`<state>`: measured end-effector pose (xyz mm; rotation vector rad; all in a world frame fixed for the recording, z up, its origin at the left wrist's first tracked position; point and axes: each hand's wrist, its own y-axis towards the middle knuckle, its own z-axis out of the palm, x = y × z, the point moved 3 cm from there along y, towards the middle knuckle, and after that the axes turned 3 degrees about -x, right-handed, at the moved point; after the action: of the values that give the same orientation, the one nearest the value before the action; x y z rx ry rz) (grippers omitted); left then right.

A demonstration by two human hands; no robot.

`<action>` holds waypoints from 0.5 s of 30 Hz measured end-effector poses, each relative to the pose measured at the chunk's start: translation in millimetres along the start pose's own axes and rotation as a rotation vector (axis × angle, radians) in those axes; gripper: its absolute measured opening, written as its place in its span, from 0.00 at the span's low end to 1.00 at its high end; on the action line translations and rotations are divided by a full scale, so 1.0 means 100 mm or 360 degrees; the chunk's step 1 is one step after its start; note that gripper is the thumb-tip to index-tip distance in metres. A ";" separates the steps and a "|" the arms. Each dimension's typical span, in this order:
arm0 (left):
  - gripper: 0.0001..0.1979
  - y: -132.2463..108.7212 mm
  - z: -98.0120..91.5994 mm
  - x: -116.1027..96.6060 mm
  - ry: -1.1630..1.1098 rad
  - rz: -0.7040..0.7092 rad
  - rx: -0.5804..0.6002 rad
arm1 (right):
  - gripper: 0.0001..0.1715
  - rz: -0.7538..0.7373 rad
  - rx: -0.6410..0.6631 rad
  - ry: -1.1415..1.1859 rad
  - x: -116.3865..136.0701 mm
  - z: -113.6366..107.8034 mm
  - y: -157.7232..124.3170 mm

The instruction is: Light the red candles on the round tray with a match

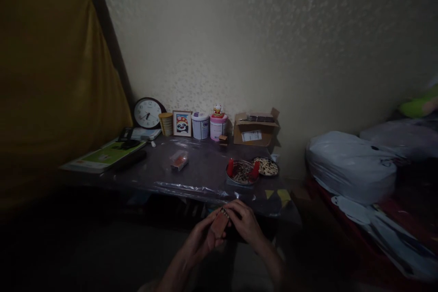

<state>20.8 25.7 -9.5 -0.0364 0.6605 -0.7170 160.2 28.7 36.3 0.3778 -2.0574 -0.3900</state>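
Just in front of the table's near edge, my left hand (pixel 205 235) is closed around a small reddish-brown matchbox (pixel 219 224), held tilted. A row of dark-tipped matches (pixel 225 212) shows at its upper end. My right hand (pixel 243 219) is closed at that same end, its fingertips pressed on the matches; exactly how many it grips is hidden. Beyond the hands, on the table, a round dish (pixel 242 174) holds many dark bits and two red candles. Beside it lies another plate (pixel 265 167) full of pale sticks, probably matches.
A clear-wrapped packet (pixel 179 160) lies on the plastic-covered table (pixel 205 169). Along the wall stand a clock (pixel 148 113), a panda picture (pixel 182 123), tubs (pixel 200 127) and an open cardboard box (pixel 255 132). Stuffed white bags (pixel 352 164) are at right; a yellow curtain (pixel 58 77) hangs left.
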 end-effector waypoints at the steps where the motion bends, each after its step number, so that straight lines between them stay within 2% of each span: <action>1: 0.14 0.00 -0.01 0.01 -0.0005 -0.0002 -0.0008 | 0.10 -0.0027 0.0055 -0.0062 0.03 0.00 -0.01; 8: 0.14 0.04 -0.06 0.03 -0.0044 -0.0069 0.0012 | 0.08 -0.0114 0.0254 -0.0327 0.01 0.00 -0.03; 15: 0.15 0.04 -0.05 0.05 0.0093 -0.0133 -0.0103 | 0.09 -0.0095 0.0330 -0.0398 -0.02 -0.02 -0.06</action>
<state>23.2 26.9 -16.8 -0.1033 0.7417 -0.7793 164.1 23.7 32.9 0.5388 -2.3438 -0.2703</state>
